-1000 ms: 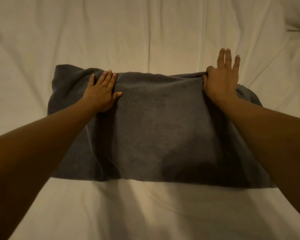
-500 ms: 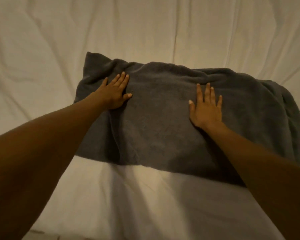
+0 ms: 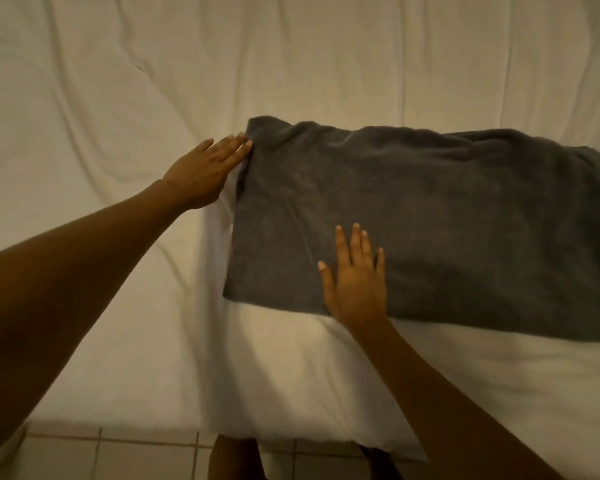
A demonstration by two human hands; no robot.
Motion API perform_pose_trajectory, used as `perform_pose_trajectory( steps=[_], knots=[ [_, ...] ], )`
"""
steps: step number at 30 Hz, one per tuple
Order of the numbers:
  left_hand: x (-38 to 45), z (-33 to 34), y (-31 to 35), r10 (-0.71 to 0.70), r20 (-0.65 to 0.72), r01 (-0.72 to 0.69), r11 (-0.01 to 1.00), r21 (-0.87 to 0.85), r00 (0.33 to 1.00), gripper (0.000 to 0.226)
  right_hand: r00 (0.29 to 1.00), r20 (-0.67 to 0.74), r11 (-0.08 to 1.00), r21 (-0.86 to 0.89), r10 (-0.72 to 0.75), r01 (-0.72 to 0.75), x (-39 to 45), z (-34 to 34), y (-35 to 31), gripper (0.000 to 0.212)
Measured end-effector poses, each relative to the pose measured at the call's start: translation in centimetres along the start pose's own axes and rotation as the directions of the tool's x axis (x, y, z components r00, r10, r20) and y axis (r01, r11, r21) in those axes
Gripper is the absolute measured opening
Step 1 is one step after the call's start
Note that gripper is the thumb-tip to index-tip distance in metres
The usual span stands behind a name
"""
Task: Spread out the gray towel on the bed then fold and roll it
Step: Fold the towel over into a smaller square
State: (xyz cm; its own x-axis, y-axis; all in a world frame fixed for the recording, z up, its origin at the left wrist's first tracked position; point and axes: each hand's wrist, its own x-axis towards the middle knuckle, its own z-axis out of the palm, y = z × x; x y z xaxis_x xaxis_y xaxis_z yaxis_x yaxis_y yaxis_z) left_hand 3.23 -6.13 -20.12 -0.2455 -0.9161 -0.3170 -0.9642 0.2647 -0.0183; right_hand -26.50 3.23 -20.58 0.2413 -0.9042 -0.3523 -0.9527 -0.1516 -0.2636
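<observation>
The gray towel [image 3: 447, 216] lies folded into a wide rectangle on the white bed [image 3: 118, 98], running off the right edge of view. My left hand [image 3: 207, 171] is flat on the sheet just left of the towel, fingertips touching its far left corner. My right hand [image 3: 355, 278] rests flat, fingers spread, on the towel's near left part, over the near edge. Neither hand grips anything.
The white sheet is wrinkled around the towel. The bed's near edge [image 3: 153, 424] runs along the bottom, with tiled floor [image 3: 118, 455] below it and my legs [image 3: 236, 459] against the bed.
The view has swung left, so the towel sits further right. My left hand slid off the towel to its left corner. My right hand moved toward the near edge.
</observation>
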Motion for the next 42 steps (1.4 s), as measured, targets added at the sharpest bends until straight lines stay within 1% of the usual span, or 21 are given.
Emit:
perform_pose_trajectory(
  steps=[3, 5, 8, 10, 12, 14, 17, 20, 23, 27, 31, 34, 37, 40, 42],
  knots=[
    [0.3, -0.3, -1.5, 0.131, 0.047, -0.137, 0.976, 0.171, 0.990, 0.085, 0.999, -0.028, 0.999, -0.032, 0.026, -0.027, -0.9, 2.7, -6.2, 0.068],
    [0.6, -0.5, -2.1, 0.189, 0.092, -0.206, 0.949, 0.238, 0.978, 0.094, 0.998, -0.014, 0.997, -0.044, 0.060, -0.061, -0.7, 3.9, -9.7, 0.071],
    [1.4, -0.3, -2.4, 0.244, 0.120, -0.268, 0.923, 0.275, 0.962, 0.101, 0.993, 0.004, 0.992, -0.048, 0.115, -0.115, 0.2, 5.1, -13.7, 0.084],
    [2.2, 0.1, -2.6, 0.264, 0.118, -0.287, 0.914, 0.287, 0.957, 0.102, 0.976, 0.079, 0.979, -0.039, 0.201, -0.198, 0.8, 6.1, -15.1, 0.095],
    [3.0, 0.4, -2.6, 0.277, 0.099, -0.294, 0.916, 0.272, 0.956, 0.102, 0.962, 0.102, 0.965, -0.098, 0.253, -0.243, 1.1, 6.9, -15.7, 0.104],
    [3.7, 0.7, -2.7, 0.267, 0.082, -0.279, 0.935, 0.220, 0.960, 0.097, 0.957, 0.082, 0.949, -0.177, 0.280, -0.262, 1.1, 7.3, -16.0, 0.106],
    [4.7, 1.6, -2.7, 0.278, 0.032, -0.279, 0.946, 0.167, 0.960, 0.089, 0.954, 0.063, 0.928, -0.258, 0.294, -0.270, 1.0, 7.5, -16.0, 0.102],
    [5.4, 2.2, -2.4, 0.310, -0.039, -0.300, 0.940, 0.163, 0.950, 0.085, 0.944, -0.052, 0.898, -0.295, 0.325, -0.326, 1.0, 7.8, -15.4, 0.107],
    [5.9, 2.1, -1.8, 0.324, -0.080, -0.303, 0.933, 0.196, 0.943, 0.085, 0.937, -0.099, 0.892, -0.288, 0.334, -0.349, 0.9, 7.8, -15.0, 0.110],
    [6.3, 2.0, -0.3, 0.269, -0.109, -0.248, 0.953, 0.175, 0.957, 0.085, 0.950, -0.109, 0.914, -0.261, 0.291, -0.310, 0.4, 7.5, -15.5, 0.107],
    [6.6, 1.4, 0.3, 0.286, -0.163, -0.257, 0.950, 0.178, 0.944, 0.071, 0.949, -0.135, 0.926, -0.219, 0.284, -0.308, -0.1, 6.6, -15.3, 0.098],
    [6.9, 0.2, -0.1, 0.319, -0.132, -0.282, 0.929, 0.238, 0.939, 0.068, 0.933, -0.200, 0.928, -0.166, 0.299, -0.333, -0.6, 5.3, -14.6, 0.096],
    [6.8, -1.7, -0.1, 0.320, -0.088, -0.282, 0.913, 0.296, 0.943, 0.066, 0.907, -0.271, 0.924, -0.116, 0.323, -0.364, -1.3, 3.6, -13.6, 0.092],
    [6.7, -4.2, 1.1, 0.310, -0.066, -0.281, 0.918, 0.281, 0.948, 0.062, 0.882, -0.311, 0.910, -0.105, 0.354, -0.402, -2.3, 1.2, -12.2, 0.084],
    [7.0, -6.3, 2.3, 0.320, -0.084, -0.287, 0.918, 0.273, 0.944, 0.059, 0.864, -0.338, 0.898, -0.104, 0.372, -0.427, -3.0, -0.9, -10.9, 0.080]
  ],
)
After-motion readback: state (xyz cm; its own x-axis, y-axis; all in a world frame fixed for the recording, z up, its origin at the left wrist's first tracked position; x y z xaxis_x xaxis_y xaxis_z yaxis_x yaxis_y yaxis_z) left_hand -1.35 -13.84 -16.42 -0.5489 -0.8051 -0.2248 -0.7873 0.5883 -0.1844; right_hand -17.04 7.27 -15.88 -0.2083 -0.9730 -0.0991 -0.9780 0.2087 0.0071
